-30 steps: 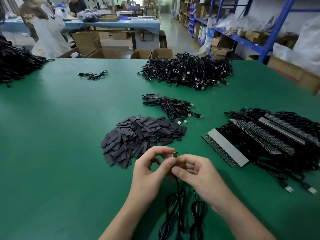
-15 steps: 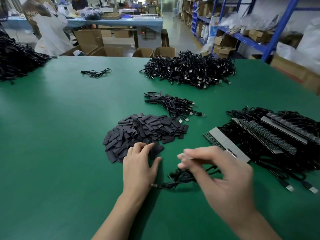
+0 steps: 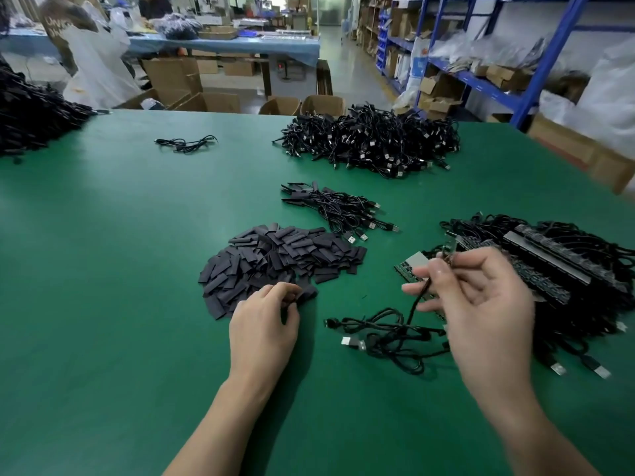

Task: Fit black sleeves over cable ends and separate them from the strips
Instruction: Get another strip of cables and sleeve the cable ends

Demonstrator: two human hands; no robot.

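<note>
Change since a second ago: hands were joined on one cable end, now they are split. Left hand [image 3: 264,324] has been moved to the near edge of the heap of flat black heat-shrink sleeves [image 3: 275,259], fingers curled and pinched on one black sleeve [image 3: 304,295]. Right hand [image 3: 481,304] has been raised, thumb and forefinger clamped on the end of a thin black USB cable [image 3: 418,300], other fingers spread loose. Rest of that cable is left coiled on the green table [image 3: 120,269] between the hands.

Reading: a new cycle has probably been started. Sleeve and cable end are held well apart; fitting is not yet done.

Long grey-topped circuit strips [image 3: 546,255] with attached cables are stacked behind the right hand. Small bundle of already sleeved cables [image 3: 340,209] lies beyond the heap.

Writing: none legible on sleeves, cable or strips. Lettering on a distant person's top is too blurred to be read.
</note>
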